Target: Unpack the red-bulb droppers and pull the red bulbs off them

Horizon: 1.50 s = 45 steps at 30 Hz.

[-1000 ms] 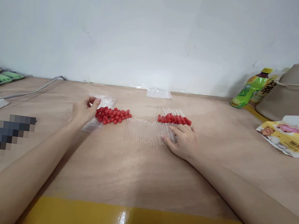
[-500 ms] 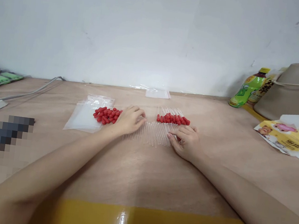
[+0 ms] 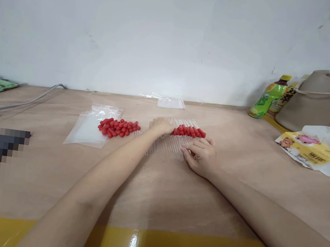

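My left hand is at the left end of a row of red rubber bulbs, its curled fingers mostly hidden behind the knuckles and slightly blurred. These bulbs sit side by side on thin clear tubes that point towards the wall, like droppers. In front of them lies a flat row of bare clear tubes. Thumb and forefinger of my right hand close together at the right end of that row, apparently on a tube. A loose heap of red bulbs lies left of my left hand.
Under the heap's left side are clear plastic bags; another small bag lies by the wall. At right are a green bottle, a grey-beige bucket-like bag and a tissue pack. A cable crosses the left side.
My left hand has moved right, from beside the loose heap to the row of bulbs on tubes. The right hand stays at the bare tubes. The whole view has shifted slightly.
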### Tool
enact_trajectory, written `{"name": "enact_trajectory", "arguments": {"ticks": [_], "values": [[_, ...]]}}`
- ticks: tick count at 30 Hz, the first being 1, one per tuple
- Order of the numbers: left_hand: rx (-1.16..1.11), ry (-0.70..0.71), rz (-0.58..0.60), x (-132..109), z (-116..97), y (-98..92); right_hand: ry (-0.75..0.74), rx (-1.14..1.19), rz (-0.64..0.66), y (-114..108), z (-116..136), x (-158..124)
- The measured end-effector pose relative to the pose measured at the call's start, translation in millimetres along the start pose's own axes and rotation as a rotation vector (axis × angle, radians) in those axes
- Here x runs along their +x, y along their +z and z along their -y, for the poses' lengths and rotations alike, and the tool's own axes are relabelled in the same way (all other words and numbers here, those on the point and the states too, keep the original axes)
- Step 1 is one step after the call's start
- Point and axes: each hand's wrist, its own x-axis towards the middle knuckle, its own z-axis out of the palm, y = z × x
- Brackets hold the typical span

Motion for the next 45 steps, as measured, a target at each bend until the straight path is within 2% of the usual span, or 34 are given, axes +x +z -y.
{"name": "enact_trajectory", "arguments": {"ticks": [3, 6, 7, 11, 13, 16, 20, 26, 35, 39, 45], "values": [[0.049, -0.13, -0.039, -11, 4, -14.1, 0.003, 0.0, 0.002, -1, -1, 0], [0.072, -0.118, -0.113, -38, 15, -32.5, 0.01, 0.008, -0.033, 1, -2, -1], [0.076, -0.081, -0.142, -50, 21, -37.8, 0.016, 0.016, -0.048, 1, -2, -1], [0.089, 0.314, -0.279, -103, 44, -47.1, 0.038, 0.076, -0.109, 1, 0, 1], [0.102, 0.431, -0.325, -125, 53, -45.3, 0.012, 0.096, -0.118, 1, 2, 1], [0.081, 0.557, -0.427, -144, 61, -39.1, -0.116, 0.102, -0.048, -1, 6, 2], [0.062, 0.624, -0.461, -147, 61, -30.0, -0.254, 0.094, 0.033, -1, 10, 2], [0.035, 0.658, -0.432, -146, 57, -19.5, -0.299, 0.076, 0.1, 1, 17, 3], [0.085, 0.7, -0.413, -141, 47, -22.3, -0.332, 0.09, 0.065, 5, 20, 5], [0.07, 0.737, -0.357, -138, 44, -18.6, -0.321, 0.123, 0.094, 5, 20, 6], [0.04, 0.781, -0.371, -138, 45, -13.7, -0.362, 0.192, 0.1, 10, 22, 5]]}}
